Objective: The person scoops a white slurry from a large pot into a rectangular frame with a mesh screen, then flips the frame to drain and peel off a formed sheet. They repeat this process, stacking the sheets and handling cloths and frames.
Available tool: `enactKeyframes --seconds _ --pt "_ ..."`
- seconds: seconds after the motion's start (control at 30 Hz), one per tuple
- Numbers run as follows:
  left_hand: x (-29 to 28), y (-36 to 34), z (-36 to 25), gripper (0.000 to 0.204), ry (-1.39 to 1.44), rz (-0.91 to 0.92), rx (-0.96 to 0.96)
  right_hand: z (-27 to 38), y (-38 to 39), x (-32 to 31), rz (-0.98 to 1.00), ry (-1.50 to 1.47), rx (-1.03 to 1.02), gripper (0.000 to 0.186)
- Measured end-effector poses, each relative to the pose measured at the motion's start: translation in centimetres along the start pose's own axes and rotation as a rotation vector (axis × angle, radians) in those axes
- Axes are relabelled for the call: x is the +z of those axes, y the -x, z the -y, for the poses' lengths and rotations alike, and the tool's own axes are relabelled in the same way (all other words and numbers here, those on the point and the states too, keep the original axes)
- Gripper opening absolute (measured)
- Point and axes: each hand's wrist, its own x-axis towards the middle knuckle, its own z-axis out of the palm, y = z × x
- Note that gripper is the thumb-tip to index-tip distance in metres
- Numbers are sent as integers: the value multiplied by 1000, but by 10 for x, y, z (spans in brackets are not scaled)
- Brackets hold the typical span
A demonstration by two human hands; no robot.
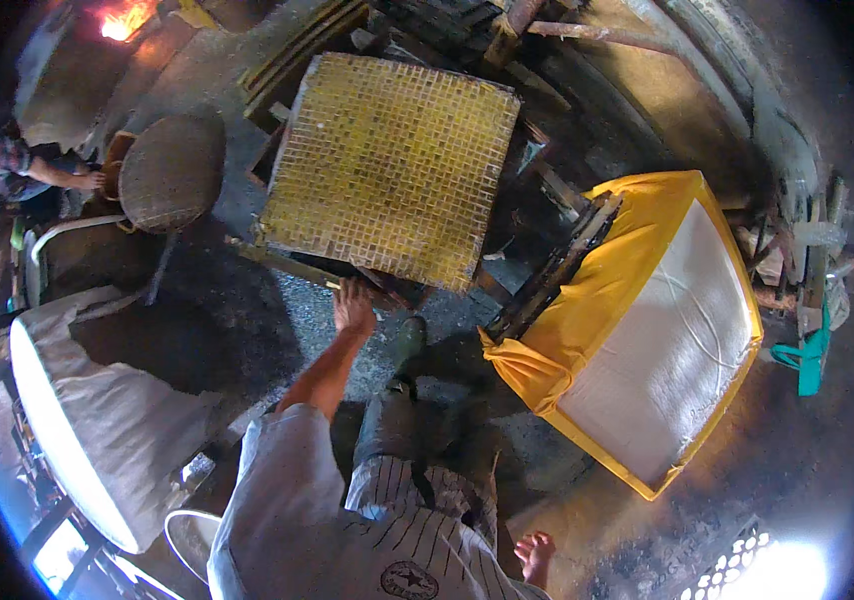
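A square woven bamboo tray, yellowish with an open grid weave, lies on a dark wooden stand in front of me. My left hand reaches to the near side of that stand, its fingers closed over a wooden bar just below the tray's edge. A small pale stick pokes out beside those fingers; its kind is unclear. Down by my right side, my right hand hangs with curled fingers and nothing visible in it. To the right stands a bin of white liquid, lined with yellow cloth.
Dark wooden bars lean against the yellow-lined bin. At left are a round woven tray and a large round vessel draped in pale cloth. Another person works at far left, and a fire glows beyond.
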Motion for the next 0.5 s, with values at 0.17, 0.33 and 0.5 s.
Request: enactKeyframes --seconds 0.17,0.33,0.5 --pt "51 -58 67 34 -124 220 206 49 23 1 -44 102 -131 22" --pt "66 -49 52 44 -142 148 415 29 58 5 -99 55 -142 18" --pt "56 -19 27 14 -493 316 791 -40 69 16 -54 77 -113 14"
